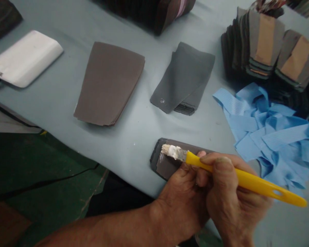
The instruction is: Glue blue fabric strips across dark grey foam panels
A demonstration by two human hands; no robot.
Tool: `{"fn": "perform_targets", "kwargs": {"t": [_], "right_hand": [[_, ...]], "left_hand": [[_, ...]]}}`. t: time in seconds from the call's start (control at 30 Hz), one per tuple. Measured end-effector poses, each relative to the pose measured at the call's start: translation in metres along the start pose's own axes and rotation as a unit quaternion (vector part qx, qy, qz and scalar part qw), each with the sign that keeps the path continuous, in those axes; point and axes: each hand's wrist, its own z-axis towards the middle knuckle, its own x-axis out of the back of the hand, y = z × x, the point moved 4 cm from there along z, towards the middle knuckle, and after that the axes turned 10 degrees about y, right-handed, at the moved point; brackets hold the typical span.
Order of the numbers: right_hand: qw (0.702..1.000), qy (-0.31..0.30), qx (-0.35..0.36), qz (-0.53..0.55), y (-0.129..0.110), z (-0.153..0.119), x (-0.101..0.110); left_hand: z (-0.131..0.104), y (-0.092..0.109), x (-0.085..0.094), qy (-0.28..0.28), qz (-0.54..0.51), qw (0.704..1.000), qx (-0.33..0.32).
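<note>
Glue brush on a dark piece at the bench (134, 137) edge

The right hand (231, 195) pinched a yellow plastic brush (244, 180), its white-caked bristles on a flat grey-brown piece (162, 164); the left hand (185, 195) pressed that piece down, fingers together. Crumpled blue strips (273, 133) lay just beside.

2 stacks (109, 84) (182, 79) behind brush (234, 178)
</note>
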Motion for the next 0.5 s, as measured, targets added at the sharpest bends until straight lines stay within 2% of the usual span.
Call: {"fn": "perform_targets", "kwargs": {"t": [0.1,0.17,0.23,0.3,0.5], "right_hand": [[1.000,0.014,-0.013,0.004,-0.003,0.001,-0.001],[1.000,-0.001,-0.016,0.011,-0.002,0.000,-0.002],[0.999,-0.036,-0.021,0.024,0.000,-0.002,-0.002],[0.997,-0.071,-0.033,0.021,0.003,-0.005,0.000],[0.992,-0.113,-0.049,-0.011,0.011,-0.009,0.009]], "left_hand": [[-0.001,0.007,-0.006,-0.066,0.022,0.995,-0.077],[-0.004,0.012,-0.009,-0.097,0.104,0.974,-0.174],[-0.009,0.016,-0.011,-0.105,0.232,0.926,-0.278],[-0.012,0.017,-0.012,-0.115,0.315,0.879,-0.341],[-0.014,0.014,-0.007,-0.162,0.325,0.871,-0.331]]}}
